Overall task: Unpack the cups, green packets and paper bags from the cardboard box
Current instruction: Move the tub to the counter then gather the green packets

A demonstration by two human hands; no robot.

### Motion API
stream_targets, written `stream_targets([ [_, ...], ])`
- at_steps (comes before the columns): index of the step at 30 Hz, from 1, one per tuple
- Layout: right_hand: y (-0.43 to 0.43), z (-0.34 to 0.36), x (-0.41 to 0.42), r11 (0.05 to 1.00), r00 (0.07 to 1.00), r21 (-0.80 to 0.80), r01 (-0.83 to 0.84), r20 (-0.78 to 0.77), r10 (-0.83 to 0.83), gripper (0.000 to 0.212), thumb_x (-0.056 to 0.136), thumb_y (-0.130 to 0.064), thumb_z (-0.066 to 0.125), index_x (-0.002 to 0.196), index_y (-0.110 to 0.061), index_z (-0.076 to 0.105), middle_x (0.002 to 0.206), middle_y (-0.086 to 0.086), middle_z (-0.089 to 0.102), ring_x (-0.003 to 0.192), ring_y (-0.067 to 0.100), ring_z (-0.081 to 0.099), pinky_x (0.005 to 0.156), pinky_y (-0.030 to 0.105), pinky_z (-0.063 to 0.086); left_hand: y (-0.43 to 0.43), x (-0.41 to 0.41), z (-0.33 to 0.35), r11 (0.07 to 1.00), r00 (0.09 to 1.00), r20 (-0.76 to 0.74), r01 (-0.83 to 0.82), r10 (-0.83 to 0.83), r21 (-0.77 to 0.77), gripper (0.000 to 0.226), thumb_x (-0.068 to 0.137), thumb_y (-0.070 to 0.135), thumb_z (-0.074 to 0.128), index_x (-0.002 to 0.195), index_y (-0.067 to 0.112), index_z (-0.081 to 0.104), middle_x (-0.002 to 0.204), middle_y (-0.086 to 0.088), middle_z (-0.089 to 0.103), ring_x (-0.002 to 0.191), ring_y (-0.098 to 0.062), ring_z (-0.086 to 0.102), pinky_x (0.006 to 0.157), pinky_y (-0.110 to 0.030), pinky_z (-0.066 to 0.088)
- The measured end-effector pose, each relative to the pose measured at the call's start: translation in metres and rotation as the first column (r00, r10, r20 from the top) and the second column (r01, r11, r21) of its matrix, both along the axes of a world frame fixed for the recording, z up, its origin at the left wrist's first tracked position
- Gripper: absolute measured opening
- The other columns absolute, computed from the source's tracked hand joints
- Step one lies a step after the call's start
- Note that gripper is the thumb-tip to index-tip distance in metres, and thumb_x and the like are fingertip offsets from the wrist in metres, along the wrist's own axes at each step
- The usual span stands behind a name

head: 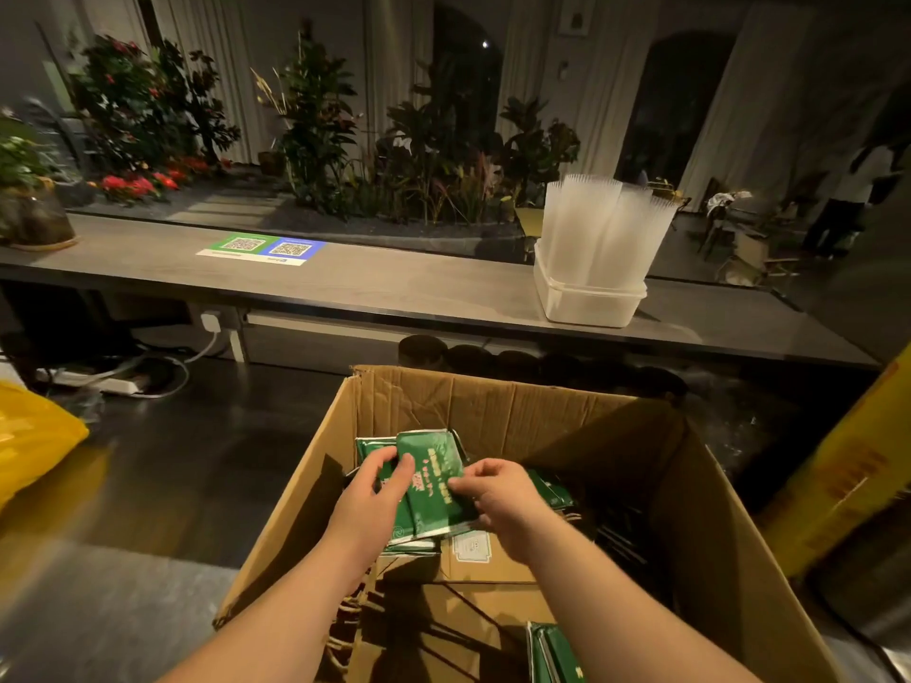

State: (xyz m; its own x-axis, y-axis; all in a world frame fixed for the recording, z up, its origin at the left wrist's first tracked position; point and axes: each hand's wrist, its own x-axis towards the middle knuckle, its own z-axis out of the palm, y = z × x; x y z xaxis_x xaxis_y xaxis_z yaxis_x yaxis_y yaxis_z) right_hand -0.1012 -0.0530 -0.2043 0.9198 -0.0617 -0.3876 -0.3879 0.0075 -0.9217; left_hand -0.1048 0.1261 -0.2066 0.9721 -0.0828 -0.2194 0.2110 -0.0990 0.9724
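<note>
Our left hand [367, 500] and right hand [498, 495] were both closed on a small stack of flat, glossy green packets with white print [434, 478]. The left thumb lay across the top packet's face with the fingers curled round the far edge. The right fingers pinched the stack's near right side. We held the stack inside the large open brown cardboard box [493, 401], towards its left wall and above the other contents, so it had not yet cleared the rim.

Beneath the stack lay flat brown paper bags with twisted cord handles [443, 613], covering much of the box floor. More green packets showed just right of our right hand [559, 492], and another bundle [552, 653] stood at the near edge of the box. We could see no cups in the box, though its right half was in deep shadow.

Beyond the box, on the long grey counter [345, 283], a white plastic tub [586, 303] held leaning stacks of what looked like translucent plastic cups [601, 224].

We judged the work to be somewhere in its middle. The cups seemed to be out already, the packets were being gathered and only partly removed, and the paper bags remained untouched.
</note>
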Motion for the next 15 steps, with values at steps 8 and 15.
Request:
stream_targets([
  [8,-0.002,-0.021,0.009,0.845,0.977,-0.535,-0.011,0.172,0.122,0.02,0.104,-0.028,0.058,0.111,-0.017,0.073,0.098,-0.005,0.071,0.09,0.011,0.064,0.078,0.028,0.055,0.002,0.005,-0.005,1.0,1.0,-0.007,-0.025,0.025,0.006,0.078,0.101,0.005,0.056,0.153,0.051,0.022,0.132,0.001,0.057,0.109,-0.022,0.066,0.082,-0.042,0.062],
  [15,-0.058,-0.063,0.007,0.208,0.931,-0.924,-0.322,-0.269,0.247,0.071,0.094,-0.008,0.06,0.157,-0.027,0.033,0.157,0.001,0.04,0.149,0.03,0.03,0.12,0.059,0.022,0.002,0.008,-0.006,1.0,1.0,0.002,-0.012,0.012,0.029,0.075,0.101,0.001,0.054,0.15,0.049,0.022,0.131,-0.003,0.055,0.106,-0.023,0.065,0.073,-0.035,0.06],
])
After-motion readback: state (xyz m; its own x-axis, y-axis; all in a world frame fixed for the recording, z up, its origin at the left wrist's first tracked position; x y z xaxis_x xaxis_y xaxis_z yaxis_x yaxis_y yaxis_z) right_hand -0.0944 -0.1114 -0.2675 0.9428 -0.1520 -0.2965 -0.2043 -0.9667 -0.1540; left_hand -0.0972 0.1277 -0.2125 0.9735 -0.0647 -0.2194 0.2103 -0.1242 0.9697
